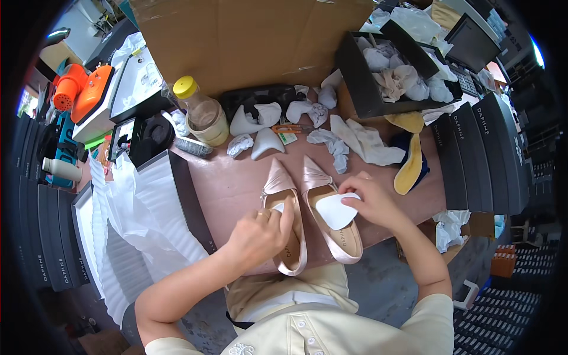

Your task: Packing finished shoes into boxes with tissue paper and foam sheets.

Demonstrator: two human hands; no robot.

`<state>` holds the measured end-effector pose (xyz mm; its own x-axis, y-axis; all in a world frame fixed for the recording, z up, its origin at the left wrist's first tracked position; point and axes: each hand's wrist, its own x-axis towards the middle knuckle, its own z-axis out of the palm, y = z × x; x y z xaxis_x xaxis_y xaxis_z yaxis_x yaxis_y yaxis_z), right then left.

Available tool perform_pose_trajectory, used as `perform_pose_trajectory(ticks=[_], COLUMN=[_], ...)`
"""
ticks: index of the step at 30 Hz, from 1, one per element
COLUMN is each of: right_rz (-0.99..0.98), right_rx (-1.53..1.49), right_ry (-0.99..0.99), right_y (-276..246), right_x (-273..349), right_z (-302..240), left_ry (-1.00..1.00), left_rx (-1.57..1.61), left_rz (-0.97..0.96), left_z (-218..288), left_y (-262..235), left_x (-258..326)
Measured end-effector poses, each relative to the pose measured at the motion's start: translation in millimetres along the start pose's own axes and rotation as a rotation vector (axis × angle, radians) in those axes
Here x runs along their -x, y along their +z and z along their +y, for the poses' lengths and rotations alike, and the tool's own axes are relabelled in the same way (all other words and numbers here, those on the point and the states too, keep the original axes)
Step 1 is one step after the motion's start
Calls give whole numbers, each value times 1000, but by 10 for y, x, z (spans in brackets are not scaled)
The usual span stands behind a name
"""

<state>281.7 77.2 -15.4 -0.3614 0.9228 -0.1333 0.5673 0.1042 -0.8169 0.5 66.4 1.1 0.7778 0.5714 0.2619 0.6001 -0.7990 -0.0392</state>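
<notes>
A pair of pale pink pointed flat shoes lies on the pink-brown tabletop, toes pointing away from me. Over the left shoe [299, 248] is my left hand [260, 234], its fingers closed in a pinch inside the opening. A bit of a white insert [278, 207] shows at those fingertips; the rest is hidden. My right hand [371, 198] pinches the edge of a white rounded pad [336, 213] between thumb and fingers. That pad lies across the opening of the right shoe [349, 252], covering part of its tan insole.
White paper stuffing [332, 148], orange-handled pliers [290, 128], a grey brush [193, 148] and a yellow-lidded bottle [186, 89] lie beyond the shoes. Yellow insoles [408, 168] are at right. An open shoebox with white wrapping [142, 219] stands left; black shoeboxes [488, 154] flank the table.
</notes>
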Motion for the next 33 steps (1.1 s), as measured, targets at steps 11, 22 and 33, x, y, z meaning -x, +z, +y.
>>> perform_pose_trajectory(ticks=[11, 22, 33], right_rz=[120, -26, 87], right_rx=[-73, -860, -591], right_ry=[22, 71, 101], right_y=[-5, 79, 202], right_x=[-44, 7, -101], right_z=[-160, -26, -73], left_ry=[-259, -192, -342], left_rx=[532, 87, 662], left_rz=[-204, -439, -153], left_z=[-168, -97, 37], left_y=[-14, 268, -180], left_x=[112, -157, -300])
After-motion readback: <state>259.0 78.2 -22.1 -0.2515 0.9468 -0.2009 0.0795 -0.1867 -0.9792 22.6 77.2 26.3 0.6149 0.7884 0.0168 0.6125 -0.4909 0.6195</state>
